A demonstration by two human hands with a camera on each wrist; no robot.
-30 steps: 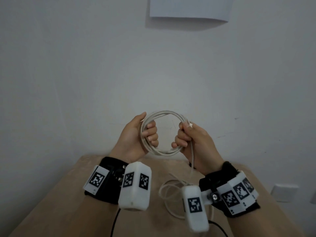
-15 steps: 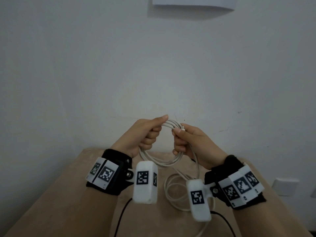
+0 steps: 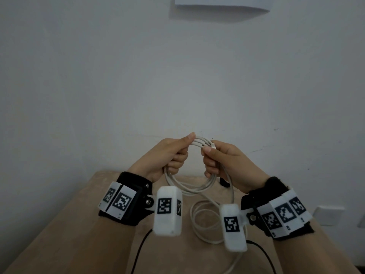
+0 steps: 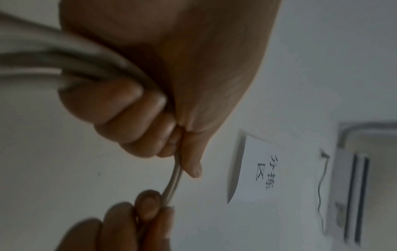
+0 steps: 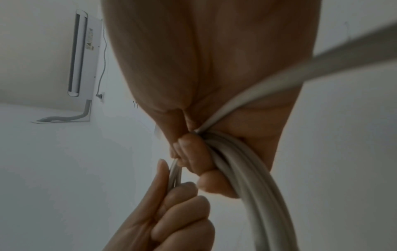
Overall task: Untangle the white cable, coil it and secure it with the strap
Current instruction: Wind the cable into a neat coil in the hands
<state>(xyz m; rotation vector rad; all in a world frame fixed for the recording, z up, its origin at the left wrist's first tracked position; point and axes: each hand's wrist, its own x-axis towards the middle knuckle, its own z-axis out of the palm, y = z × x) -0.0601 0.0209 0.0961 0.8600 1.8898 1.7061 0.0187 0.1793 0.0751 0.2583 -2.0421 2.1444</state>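
Note:
The white cable (image 3: pixel 199 189) is wound into several loops held up in the air in front of the wall. My left hand (image 3: pixel 175 153) grips the left top of the coil, thumb pressed on the strands (image 4: pixel 90 68). My right hand (image 3: pixel 214 157) grips the right top, with a white connector (image 3: pixel 213 145) showing at its thumb. The coil (image 5: pixel 242 169) hangs down from the right fingers. A loose length of cable (image 3: pixel 199 220) trails to the tan table (image 3: pixel 83 234) and lies there in loops. A small black object (image 3: pixel 223 182), perhaps the strap, lies on the table behind the right hand.
The table stands against a white wall (image 3: pixel 177 76) with a paper sheet (image 3: pixel 221 3) taped above. A wall socket (image 3: pixel 329 215) sits at the right. Black leads (image 3: pixel 138 252) run from the wrist cameras across the table. An air conditioner (image 5: pixel 82 54) hangs high on the wall.
Both hands have slid up the coil and come close together at its top. The ring, earlier held wide at its two sides, now hangs below the hands.

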